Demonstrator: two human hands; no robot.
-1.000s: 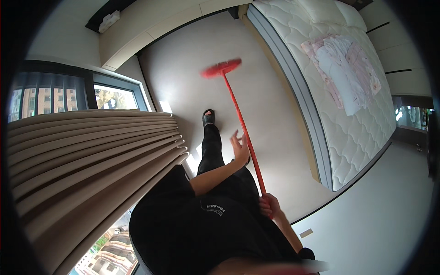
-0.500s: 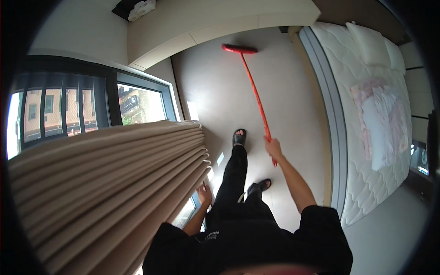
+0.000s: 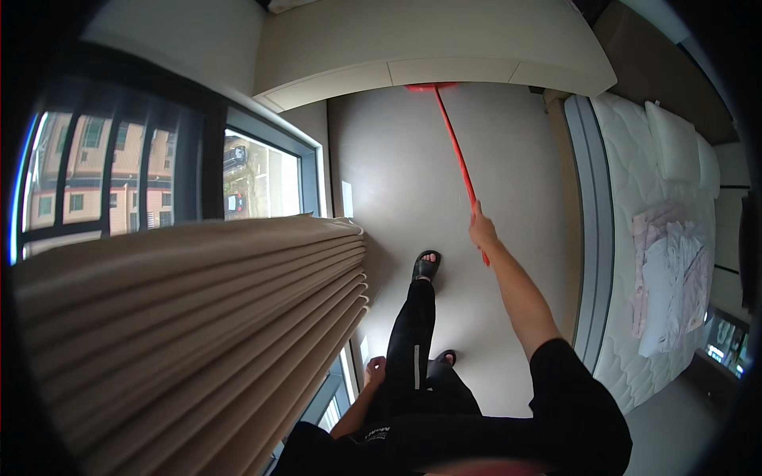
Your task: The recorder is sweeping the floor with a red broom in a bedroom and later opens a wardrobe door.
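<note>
My right hand [image 3: 482, 231] is wrapped round the long red handle [image 3: 458, 151] of a broom, close to its near end. The broom reaches forward over the floor to its red head [image 3: 431, 86], partly hidden under the front edge of a cream cabinet. Beside my thigh hangs my left hand [image 3: 375, 370], fingers loosely curled with nothing seen in them. It is nearest to the folded beige curtain [image 3: 198, 301], apart from its edge.
The cream cabinet [image 3: 444, 47] spans the far side. To the right stands a bed with a white quilted mattress [image 3: 627, 166] and pinkish-white bedding [image 3: 671, 278]. A dark-framed window [image 3: 262, 170] lies left. My sandalled foot [image 3: 427, 264] stands on the grey floor [image 3: 397, 174].
The broom head has slid forward, partly under the cabinet edge, with my right hand still on the handle. My left hand has moved away from the curtain edge, and I have stepped forward.
</note>
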